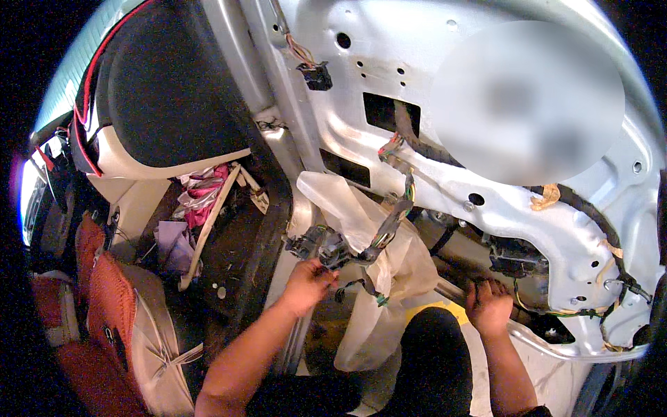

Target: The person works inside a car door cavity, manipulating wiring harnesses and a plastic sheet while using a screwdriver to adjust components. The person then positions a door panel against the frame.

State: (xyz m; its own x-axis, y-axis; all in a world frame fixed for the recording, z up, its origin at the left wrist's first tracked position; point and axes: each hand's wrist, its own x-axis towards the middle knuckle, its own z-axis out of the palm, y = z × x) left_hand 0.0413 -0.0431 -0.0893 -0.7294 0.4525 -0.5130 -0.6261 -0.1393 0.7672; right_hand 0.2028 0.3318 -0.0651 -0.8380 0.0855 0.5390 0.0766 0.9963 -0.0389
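My left hand has its fingers closed at the lower side of a black connector block. A taped wiring harness runs from that block up to the bare silver door. Behind and below it hangs a crumpled, translucent plastic sheet, partly loose from the door. On the right, my right hand is curled at the door's lower opening, beside its bottom edge. Whatever its fingers grip there is hidden. A black part sits inside the opening above that hand.
Left of the door lies the car interior with a red and beige seat, a dark footwell, and pink and purple cloths. Another loose black connector hangs at the door's upper left. An oval at the upper right is blurred.
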